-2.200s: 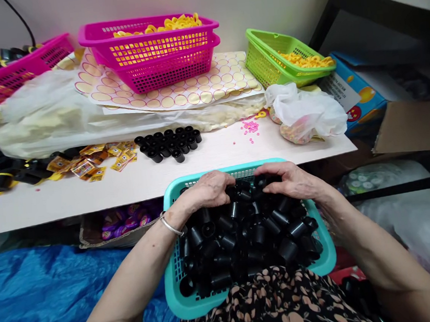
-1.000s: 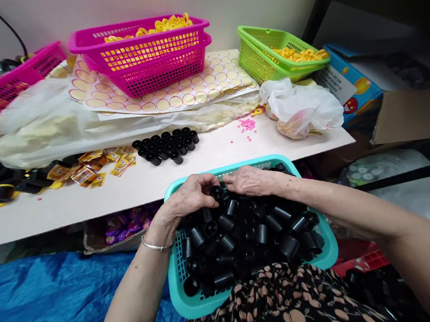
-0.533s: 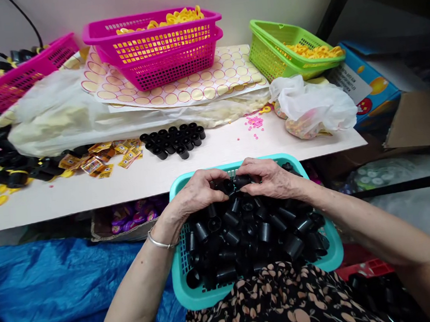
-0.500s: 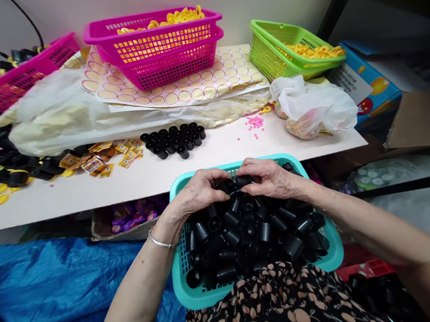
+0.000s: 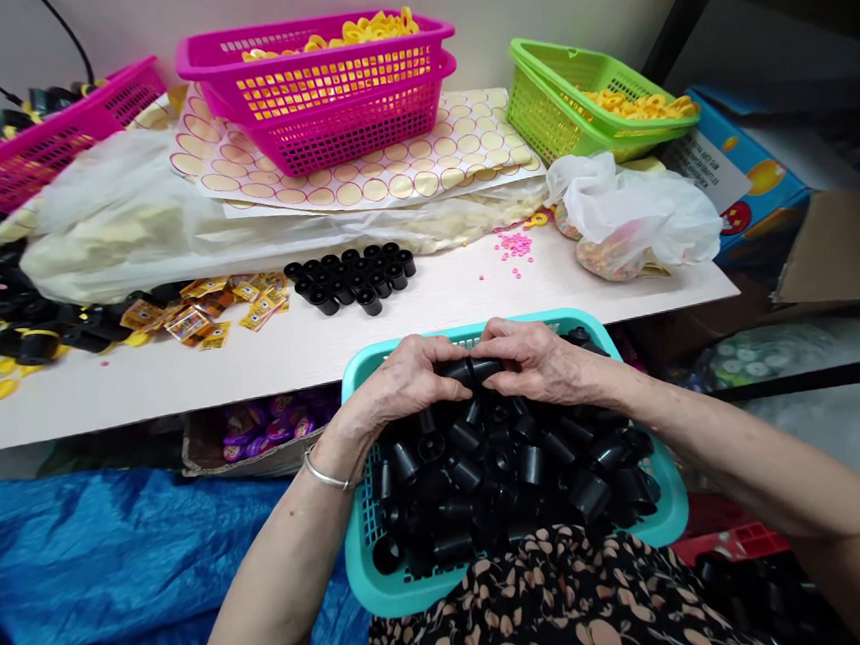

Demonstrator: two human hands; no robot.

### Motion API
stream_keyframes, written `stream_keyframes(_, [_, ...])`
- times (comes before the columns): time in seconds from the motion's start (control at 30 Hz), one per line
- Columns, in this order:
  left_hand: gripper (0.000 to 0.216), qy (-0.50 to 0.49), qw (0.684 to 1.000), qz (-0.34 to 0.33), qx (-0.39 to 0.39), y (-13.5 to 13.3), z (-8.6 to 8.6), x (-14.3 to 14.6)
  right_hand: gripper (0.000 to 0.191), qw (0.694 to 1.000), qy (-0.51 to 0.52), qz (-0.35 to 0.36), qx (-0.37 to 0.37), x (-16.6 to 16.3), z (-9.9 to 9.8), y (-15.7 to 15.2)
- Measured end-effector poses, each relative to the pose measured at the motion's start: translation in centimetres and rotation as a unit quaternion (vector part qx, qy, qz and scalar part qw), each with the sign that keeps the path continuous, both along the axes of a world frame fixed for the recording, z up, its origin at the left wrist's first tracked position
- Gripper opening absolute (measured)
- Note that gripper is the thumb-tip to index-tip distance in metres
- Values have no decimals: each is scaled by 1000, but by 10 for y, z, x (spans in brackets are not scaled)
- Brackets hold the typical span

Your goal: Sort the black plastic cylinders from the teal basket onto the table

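Over the far side of a turquoise basket (image 5: 664, 503) full of loose black plastic cylinders (image 5: 529, 464), both my hands are closed. My left hand (image 5: 416, 379) pinches one black cylinder (image 5: 453, 371) between thumb and fingers. In my right hand (image 5: 535, 358) is another black cylinder (image 5: 487, 368), lying end to end with the first. Their ends meet or nearly meet; I cannot tell whether they are joined. Fingers cover much of both pieces. On the white table beyond, several black cylinders (image 5: 351, 274) stand upright in a close group.
Magenta baskets (image 5: 350, 99) and green baskets (image 5: 546, 101) hold yellow rings at the back. A white plastic bag (image 5: 638, 209) lies at the right, near small pink rings (image 5: 515, 245). Orange printed packets (image 5: 196, 318) and black pieces lie at the left. Blue sheeting (image 5: 121, 580) hangs below the table.
My hands have brought the two black cylinders into line, and the left one now shows more clearly. The view has shifted slightly. The basket and table items stay in place.
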State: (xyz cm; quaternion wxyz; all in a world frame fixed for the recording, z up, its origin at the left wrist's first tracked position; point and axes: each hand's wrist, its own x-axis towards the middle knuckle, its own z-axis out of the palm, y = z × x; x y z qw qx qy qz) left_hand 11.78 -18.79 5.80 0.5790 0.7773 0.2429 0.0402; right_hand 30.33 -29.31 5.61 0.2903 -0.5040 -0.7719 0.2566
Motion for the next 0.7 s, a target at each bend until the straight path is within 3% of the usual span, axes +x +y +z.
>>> stream_keyframes(0.1, [42, -31, 996, 29, -77, -1, -3, 3, 24, 996, 64, -19, -54, -6, 0, 1])
stream_keyframes(0.17, [46, -62, 988, 61, -129, -1, -6, 5, 39, 979, 153, -10, -132, -8, -1, 1])
stream_keyframes(0.23, [48, -82, 983, 82, -142, 1, -6, 4, 54, 951, 241, 1, -196, -6, -2, 3])
stream_keyframes(0.3, [50, -82, 986, 92, -115, 3, -3, 0, 51, 943, 262, -28, -205, -1, -3, 4])
stream_keyframes(0.4, [44, -78, 990, 116, -24, 11, 4, -11, 24, 973, 130, -82, -173, 10, -10, 6])
stream_keyframes(0.47, [39, -88, 987, 132, 20, 20, 7, -20, 11, 985, 4, -58, -162, 13, -16, 6])
stream_keyframes(0.53, [37, -108, 979, 172, 15, 33, 4, -30, 9, 983, -112, -3, -149, 13, -22, 4])
stream_keyframes(0.63, [41, -162, 941, 298, 2, 57, -15, -44, 14, 962, -237, 40, -127, 7, -26, 2])
stream_keyframes(0.7, [45, -180, 903, 389, 34, 72, -32, -52, 17, 954, -268, 44, -127, 5, -26, 2])
